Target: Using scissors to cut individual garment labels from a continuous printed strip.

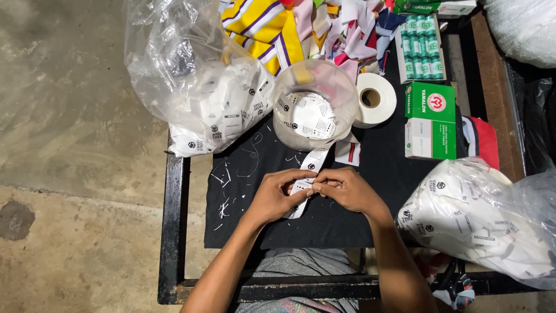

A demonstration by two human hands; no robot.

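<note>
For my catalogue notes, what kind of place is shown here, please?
Probably a small garment or tailoring workshop. Both hands, left hand and right hand, pinch a strip of white clothing labels over a black table, beside bags of labels, boxed thread spools and fabric scraps.
</note>
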